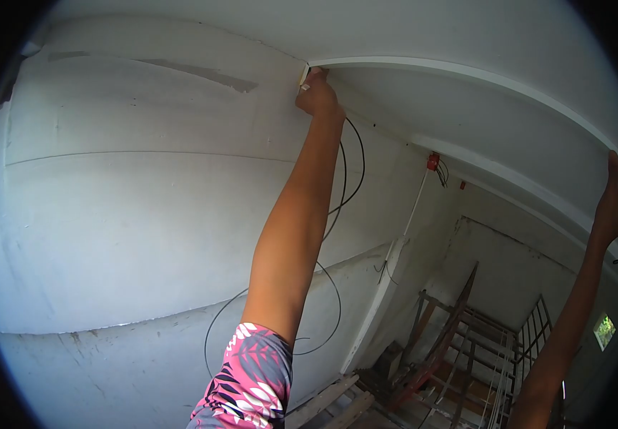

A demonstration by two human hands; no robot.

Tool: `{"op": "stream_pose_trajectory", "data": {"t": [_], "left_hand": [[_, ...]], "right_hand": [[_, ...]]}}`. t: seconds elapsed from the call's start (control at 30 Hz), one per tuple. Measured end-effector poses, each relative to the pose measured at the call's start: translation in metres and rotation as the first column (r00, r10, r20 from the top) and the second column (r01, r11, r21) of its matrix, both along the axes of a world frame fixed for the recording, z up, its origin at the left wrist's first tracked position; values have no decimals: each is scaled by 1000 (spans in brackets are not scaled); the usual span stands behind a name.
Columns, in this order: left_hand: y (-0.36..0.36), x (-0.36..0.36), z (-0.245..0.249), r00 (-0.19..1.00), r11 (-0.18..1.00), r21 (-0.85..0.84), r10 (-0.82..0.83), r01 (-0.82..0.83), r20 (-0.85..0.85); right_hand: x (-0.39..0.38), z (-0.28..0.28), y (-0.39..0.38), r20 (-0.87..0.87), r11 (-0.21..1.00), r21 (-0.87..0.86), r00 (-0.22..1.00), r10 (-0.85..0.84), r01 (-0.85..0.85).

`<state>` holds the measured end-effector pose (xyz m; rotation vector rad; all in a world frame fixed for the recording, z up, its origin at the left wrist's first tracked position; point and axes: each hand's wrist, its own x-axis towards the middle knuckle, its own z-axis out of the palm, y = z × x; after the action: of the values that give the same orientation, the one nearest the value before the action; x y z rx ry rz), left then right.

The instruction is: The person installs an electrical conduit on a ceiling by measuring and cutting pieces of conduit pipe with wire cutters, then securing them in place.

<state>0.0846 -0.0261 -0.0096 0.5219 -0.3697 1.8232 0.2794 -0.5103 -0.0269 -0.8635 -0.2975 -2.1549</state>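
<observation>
Fingers [317, 76] of the left hand [316, 97] are bent at the left end of the white strip [466, 69], up where the pale wall [145, 236] meets the ceiling [466, 28], while the right hand [612, 204] is raised by the strip's right end; whether either hand closes on it, one cannot tell. Dark cable [362, 154] hangs in loops behind the left forearm, to the left of a red box [433, 161] with short wires, and metal frames [470, 343] stand at the far lower right.
</observation>
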Motion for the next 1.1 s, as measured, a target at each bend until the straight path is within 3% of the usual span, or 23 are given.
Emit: {"op": "stream_pose_trajectory", "data": {"t": [0.07,0.2,0.27,0.37,0.47,0.5,0.57,0.7,0.77,0.87,1.07,1.1], "left_hand": [[-14,-6,5,943,931,-154,-326,332,60],[-14,-4,10,868,847,-189,-487,497,103],[-7,-2,9,720,724,-23,-681,690,133],[1,5,16,626,634,49,-771,772,122],[6,8,19,571,581,135,-814,803,104],[6,9,17,567,577,141,-817,805,109],[10,11,14,640,646,124,-763,753,86],[8,8,10,717,715,97,-697,693,22],[3,3,10,755,759,58,-651,648,83],[-13,-5,8,822,823,6,-568,568,43],[-18,-8,-3,869,866,78,-495,494,-17],[-16,-8,-6,868,865,78,-496,496,-20]], "right_hand": [[-1,-1,0,-22,1000,5,1000,14,-14],[-6,-2,2,-46,996,-37,996,80,-82],[-7,-2,0,-51,994,-46,994,97,-99],[3,2,-5,71,998,-64,997,23,-19],[8,5,-6,168,997,62,984,-56,46],[4,1,-6,7,999,26,1000,23,-23],[-1,0,-2,-156,995,-2,983,96,-97],[-9,-2,2,-23,996,-19,996,83,-84],[-12,-2,4,20,992,-71,994,107,-105],[-9,0,3,-30,995,-33,996,90,-91],[-1,0,2,-65,994,-13,992,105,-106],[-4,1,4,56,998,-7,996,66,-65]]}}
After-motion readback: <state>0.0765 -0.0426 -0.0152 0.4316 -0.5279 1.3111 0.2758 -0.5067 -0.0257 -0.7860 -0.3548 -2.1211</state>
